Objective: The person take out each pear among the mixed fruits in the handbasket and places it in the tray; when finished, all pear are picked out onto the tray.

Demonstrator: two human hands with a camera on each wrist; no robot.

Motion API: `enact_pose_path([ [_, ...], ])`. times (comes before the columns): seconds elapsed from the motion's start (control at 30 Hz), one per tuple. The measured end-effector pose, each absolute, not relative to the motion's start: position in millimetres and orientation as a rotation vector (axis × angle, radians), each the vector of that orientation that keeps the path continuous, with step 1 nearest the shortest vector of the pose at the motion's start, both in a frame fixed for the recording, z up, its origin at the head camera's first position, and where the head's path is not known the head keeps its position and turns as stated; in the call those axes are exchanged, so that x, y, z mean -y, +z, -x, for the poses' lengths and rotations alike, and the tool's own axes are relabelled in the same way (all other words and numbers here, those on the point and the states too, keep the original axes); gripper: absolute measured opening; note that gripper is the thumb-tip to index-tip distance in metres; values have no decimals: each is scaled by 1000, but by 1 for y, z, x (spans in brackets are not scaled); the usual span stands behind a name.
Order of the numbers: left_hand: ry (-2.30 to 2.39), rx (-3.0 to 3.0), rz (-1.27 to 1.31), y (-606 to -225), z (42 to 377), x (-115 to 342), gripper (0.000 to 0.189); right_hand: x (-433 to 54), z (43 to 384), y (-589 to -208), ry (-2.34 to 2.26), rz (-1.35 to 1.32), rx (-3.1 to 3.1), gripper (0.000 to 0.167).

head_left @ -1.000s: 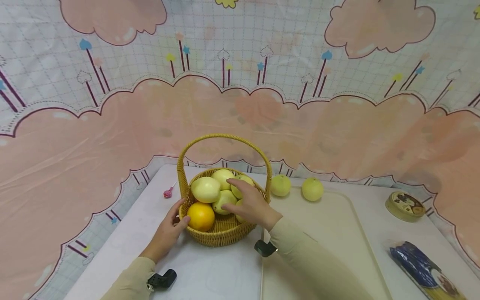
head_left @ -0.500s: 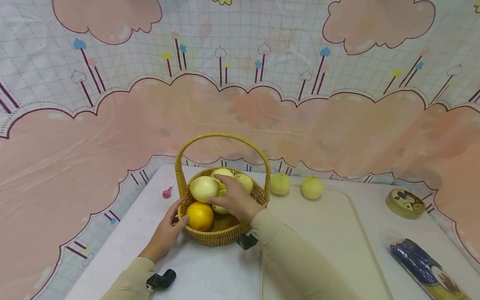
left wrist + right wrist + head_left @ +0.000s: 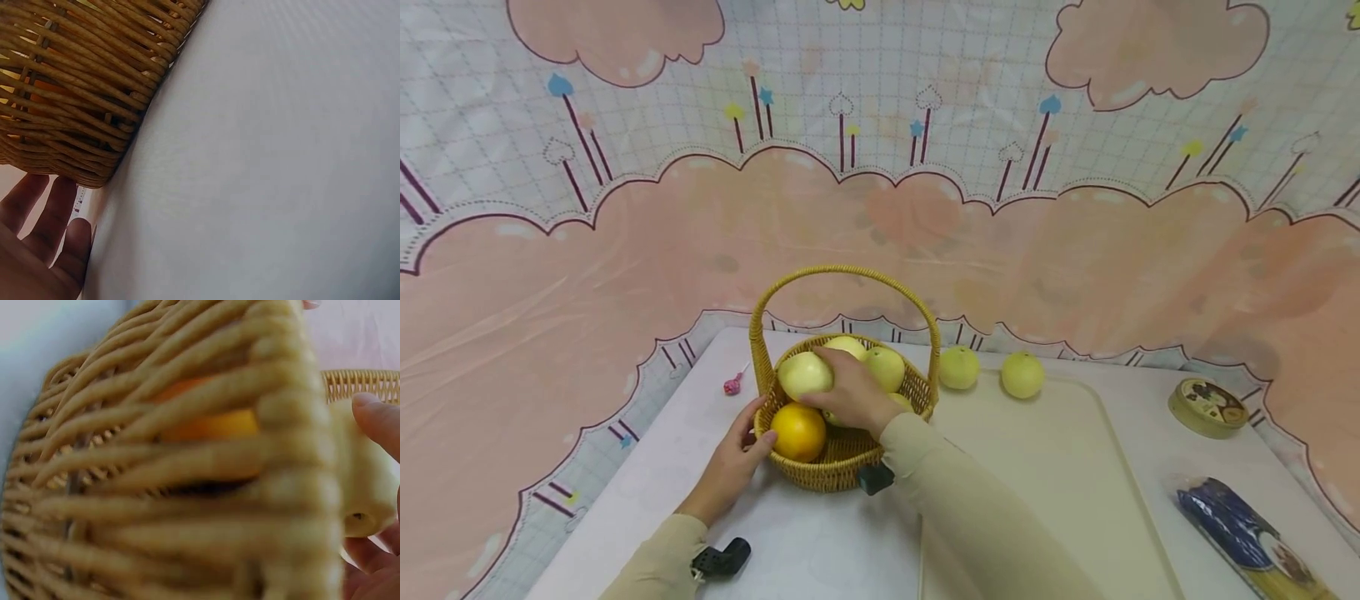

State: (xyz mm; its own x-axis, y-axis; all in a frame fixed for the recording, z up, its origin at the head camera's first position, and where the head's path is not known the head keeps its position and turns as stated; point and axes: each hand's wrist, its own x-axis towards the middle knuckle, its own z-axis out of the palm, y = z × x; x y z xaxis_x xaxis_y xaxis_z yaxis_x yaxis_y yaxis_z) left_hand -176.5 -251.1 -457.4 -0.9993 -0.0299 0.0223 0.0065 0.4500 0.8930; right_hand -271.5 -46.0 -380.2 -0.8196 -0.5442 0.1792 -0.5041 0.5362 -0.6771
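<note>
A wicker basket [image 3: 842,477] with a tall arched handle stands on the table, holding several pale yellow-green fruits and an orange [image 3: 798,432]. My left hand [image 3: 735,462] grips the basket's left rim, thumb over the edge and fingers outside; the left wrist view shows fingers [image 3: 53,215] against the woven wall. Inside the basket, my right hand [image 3: 856,393] holds a pale yellow pear [image 3: 803,377] above the orange, its thumb near me and its fingers at the far side. In the right wrist view the thumb [image 3: 375,422] lies on the pear [image 3: 359,487], partly hidden behind the rim.
Two round yellow-green fruits [image 3: 1022,375] sit at the back of a cream tray [image 3: 1037,467] right of the basket. A wrapped lollipop [image 3: 733,384] lies left of it. A round tin [image 3: 1208,408] and a blue packet [image 3: 1243,533] are at the far right. A patterned curtain hangs behind.
My right hand has moved left across the basket, from above the middle fruits onto the pear, and its fingers have closed round it. My left hand stays on the rim.
</note>
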Motion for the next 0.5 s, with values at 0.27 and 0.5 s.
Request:
enact_pose_path([
  [0.27, -1625, 2628, -5, -459, 178, 252, 66, 51, 273, -379, -1163, 893, -2715, 77],
  [0.5, -1634, 2626, -13, -458, 175, 251, 65, 41, 269, -380, -1280, 923, -2650, 76],
])
